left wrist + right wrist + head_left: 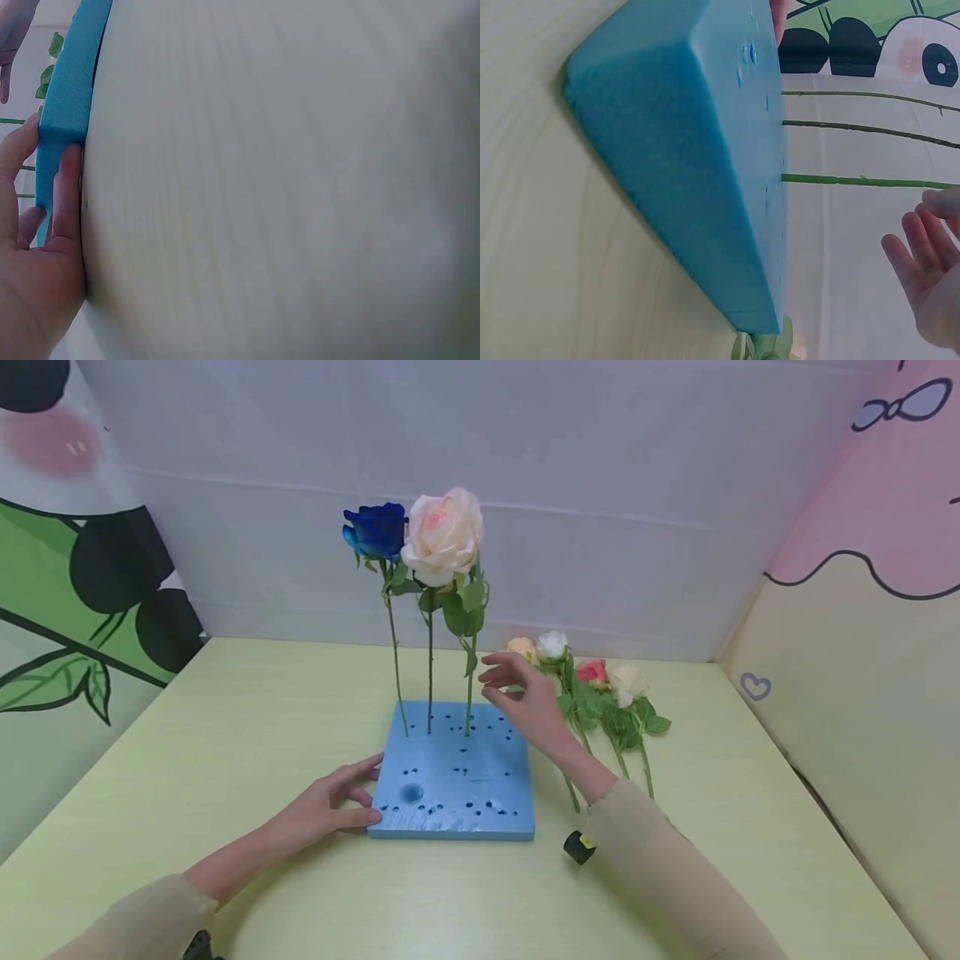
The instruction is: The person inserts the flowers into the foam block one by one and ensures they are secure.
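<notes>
Three artificial roses stand upright in a blue foam block (438, 768) pitted with holes: a blue rose (378, 531), a large pale pink rose (444, 537) and a third stem (468, 693), green, whose bloom is hidden or overlapped by the pink one. My left hand (330, 806) rests against the block's left side, thumb at the near corner, fingers extended along the edge. Just right of the green stem, my right hand (528, 697) hovers with its fingers loosely bent and nothing in them; a gap to the stem (855, 180) shows in the right wrist view.
Several more roses lie on the table right of the block, among them a white rose (552, 645), a red rose (592, 672) and a cream rose (628, 683). A small black object (579, 847) is beside the right sleeve. A pale curtain (600, 552) hangs behind the table.
</notes>
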A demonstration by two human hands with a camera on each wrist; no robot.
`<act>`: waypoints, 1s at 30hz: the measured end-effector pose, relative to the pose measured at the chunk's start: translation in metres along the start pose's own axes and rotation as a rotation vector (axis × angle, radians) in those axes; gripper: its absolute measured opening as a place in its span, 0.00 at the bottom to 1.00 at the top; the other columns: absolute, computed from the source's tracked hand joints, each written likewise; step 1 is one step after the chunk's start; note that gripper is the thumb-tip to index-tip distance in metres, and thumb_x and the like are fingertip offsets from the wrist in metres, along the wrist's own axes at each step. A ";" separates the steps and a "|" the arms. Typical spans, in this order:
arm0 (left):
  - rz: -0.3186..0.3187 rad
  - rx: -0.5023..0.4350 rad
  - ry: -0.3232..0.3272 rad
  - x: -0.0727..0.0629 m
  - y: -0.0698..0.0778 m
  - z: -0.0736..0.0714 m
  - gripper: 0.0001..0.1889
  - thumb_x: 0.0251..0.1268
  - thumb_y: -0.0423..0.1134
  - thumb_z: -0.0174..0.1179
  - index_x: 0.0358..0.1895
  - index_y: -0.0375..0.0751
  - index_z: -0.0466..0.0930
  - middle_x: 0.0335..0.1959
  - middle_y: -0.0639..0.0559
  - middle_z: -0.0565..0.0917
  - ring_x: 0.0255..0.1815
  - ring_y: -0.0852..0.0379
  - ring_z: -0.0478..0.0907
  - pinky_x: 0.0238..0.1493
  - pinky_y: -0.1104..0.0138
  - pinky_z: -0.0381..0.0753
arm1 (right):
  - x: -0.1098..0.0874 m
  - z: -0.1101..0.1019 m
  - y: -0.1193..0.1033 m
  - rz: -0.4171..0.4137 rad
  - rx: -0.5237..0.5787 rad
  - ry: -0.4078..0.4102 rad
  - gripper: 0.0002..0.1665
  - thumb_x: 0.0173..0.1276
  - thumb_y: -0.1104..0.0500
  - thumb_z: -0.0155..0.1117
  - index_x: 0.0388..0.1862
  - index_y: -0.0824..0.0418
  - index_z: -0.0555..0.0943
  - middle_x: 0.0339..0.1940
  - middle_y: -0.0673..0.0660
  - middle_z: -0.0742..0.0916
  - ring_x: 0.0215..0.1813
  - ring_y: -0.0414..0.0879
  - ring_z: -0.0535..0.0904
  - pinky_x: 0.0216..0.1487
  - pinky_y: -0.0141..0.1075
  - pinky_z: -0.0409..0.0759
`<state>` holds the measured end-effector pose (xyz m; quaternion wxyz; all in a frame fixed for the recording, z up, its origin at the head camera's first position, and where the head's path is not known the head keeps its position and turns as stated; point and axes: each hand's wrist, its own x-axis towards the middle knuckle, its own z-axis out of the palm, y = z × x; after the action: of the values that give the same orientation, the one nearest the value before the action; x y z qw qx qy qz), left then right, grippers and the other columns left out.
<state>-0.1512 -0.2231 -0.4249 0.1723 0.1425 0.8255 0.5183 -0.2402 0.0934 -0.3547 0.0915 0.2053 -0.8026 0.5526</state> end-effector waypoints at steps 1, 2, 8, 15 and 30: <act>0.000 0.001 -0.001 0.000 0.000 0.000 0.45 0.61 0.46 0.69 0.79 0.49 0.53 0.71 0.39 0.67 0.49 0.59 0.79 0.50 0.74 0.77 | -0.001 -0.002 0.000 0.002 0.001 0.001 0.23 0.67 0.65 0.66 0.61 0.57 0.77 0.49 0.62 0.88 0.52 0.52 0.85 0.52 0.41 0.85; 0.000 0.003 -0.001 0.001 0.000 0.000 0.45 0.61 0.46 0.69 0.79 0.49 0.53 0.71 0.39 0.67 0.49 0.59 0.79 0.50 0.74 0.77 | -0.002 -0.003 0.001 0.002 0.004 0.004 0.23 0.67 0.65 0.66 0.61 0.57 0.77 0.49 0.63 0.88 0.53 0.52 0.85 0.52 0.42 0.84; -0.005 0.010 -0.001 0.001 -0.001 0.000 0.46 0.61 0.46 0.69 0.79 0.49 0.53 0.71 0.40 0.67 0.49 0.58 0.79 0.51 0.74 0.76 | -0.008 -0.016 0.001 -0.016 -0.003 0.009 0.24 0.67 0.66 0.66 0.62 0.59 0.77 0.50 0.64 0.87 0.53 0.54 0.84 0.53 0.43 0.84; 0.005 -0.018 -0.008 0.001 -0.001 0.000 0.46 0.61 0.45 0.69 0.79 0.48 0.53 0.71 0.39 0.67 0.49 0.59 0.79 0.49 0.74 0.79 | -0.013 -0.031 0.005 -0.036 -0.009 0.028 0.24 0.66 0.68 0.66 0.61 0.61 0.77 0.50 0.65 0.87 0.52 0.54 0.84 0.50 0.32 0.84; 0.015 -0.001 -0.001 0.001 -0.002 0.000 0.45 0.61 0.45 0.69 0.79 0.49 0.53 0.71 0.39 0.67 0.49 0.60 0.79 0.50 0.74 0.77 | -0.031 -0.063 0.014 -0.008 -0.136 0.047 0.25 0.66 0.65 0.67 0.63 0.58 0.77 0.51 0.62 0.87 0.54 0.53 0.84 0.52 0.38 0.84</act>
<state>-0.1520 -0.2237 -0.4267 0.1690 0.1490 0.8241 0.5197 -0.2235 0.1633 -0.3548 0.1261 0.1890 -0.8349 0.5013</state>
